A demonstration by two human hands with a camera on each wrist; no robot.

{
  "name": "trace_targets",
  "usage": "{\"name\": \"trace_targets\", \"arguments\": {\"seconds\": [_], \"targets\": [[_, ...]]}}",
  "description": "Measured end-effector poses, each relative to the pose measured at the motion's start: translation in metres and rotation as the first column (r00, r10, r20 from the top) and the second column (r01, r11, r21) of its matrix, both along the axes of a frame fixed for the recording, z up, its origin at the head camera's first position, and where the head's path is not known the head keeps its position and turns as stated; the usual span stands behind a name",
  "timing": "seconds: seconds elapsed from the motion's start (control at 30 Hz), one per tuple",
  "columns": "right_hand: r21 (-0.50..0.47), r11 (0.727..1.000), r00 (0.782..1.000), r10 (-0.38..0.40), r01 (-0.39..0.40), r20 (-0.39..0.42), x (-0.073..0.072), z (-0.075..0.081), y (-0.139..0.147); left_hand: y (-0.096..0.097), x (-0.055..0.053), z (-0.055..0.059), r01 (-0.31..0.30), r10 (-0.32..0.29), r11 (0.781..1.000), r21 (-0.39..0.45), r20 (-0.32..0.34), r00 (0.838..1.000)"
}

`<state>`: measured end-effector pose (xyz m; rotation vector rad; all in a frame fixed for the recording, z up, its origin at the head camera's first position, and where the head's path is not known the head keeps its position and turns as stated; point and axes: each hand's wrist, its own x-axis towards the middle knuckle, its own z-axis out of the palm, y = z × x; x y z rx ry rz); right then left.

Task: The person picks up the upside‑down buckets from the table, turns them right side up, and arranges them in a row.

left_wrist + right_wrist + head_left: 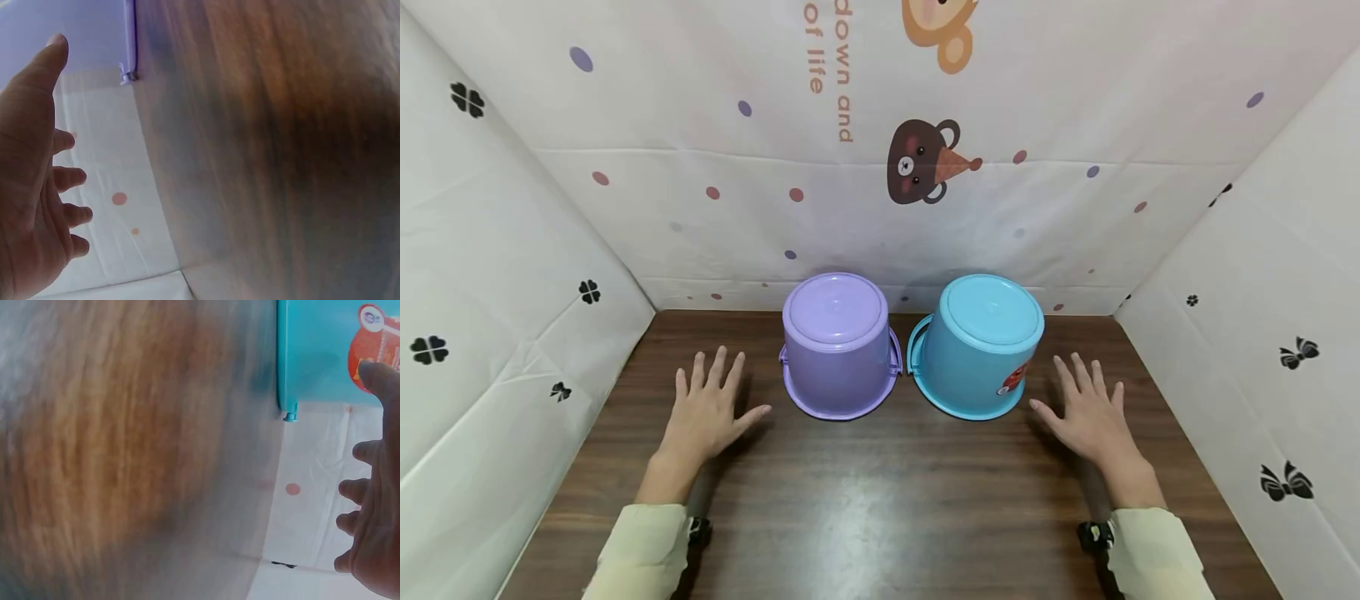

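Two plastic buckets stand upside down side by side on a dark wooden table. The purple bucket (837, 358) is on the left, its handle hanging down against its side. To its right, the blue bucket (981, 358) bears a red sticker (1013, 379) low on its right side. My left hand (706, 412) is spread, palm down, left of the purple bucket and apart from it. On the other side my right hand (1090, 412) spreads its fingers just right of the blue bucket, thumb nearest the sticker. Neither hand holds anything.
The wooden table (850, 517) runs back to a white sheet (715, 242) printed with dots and bears. White side panels (497, 333) with black clover and bow prints close in the left and right. A dark wrist device (700, 532) sits at each sleeve cuff.
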<state>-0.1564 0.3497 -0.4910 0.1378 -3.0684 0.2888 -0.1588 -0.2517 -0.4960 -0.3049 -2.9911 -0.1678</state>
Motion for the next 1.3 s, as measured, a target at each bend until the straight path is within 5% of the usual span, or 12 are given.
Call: {"name": "trace_targets", "arguments": {"seconds": [0.83, 1.3], "targets": [[0.013, 0.999, 0.999, 0.038, -0.038, -0.007, 0.014, 0.025, -0.024, 0.016, 0.008, 0.02, 0.031, -0.031, 0.999, -0.036, 0.014, 0.999], [0.019, 0.996, 0.995, 0.089, -0.088, -0.043, 0.026, 0.045, -0.044, 0.023, 0.012, 0.026, 0.081, -0.083, 0.996, -0.042, -0.058, 0.995]]}}
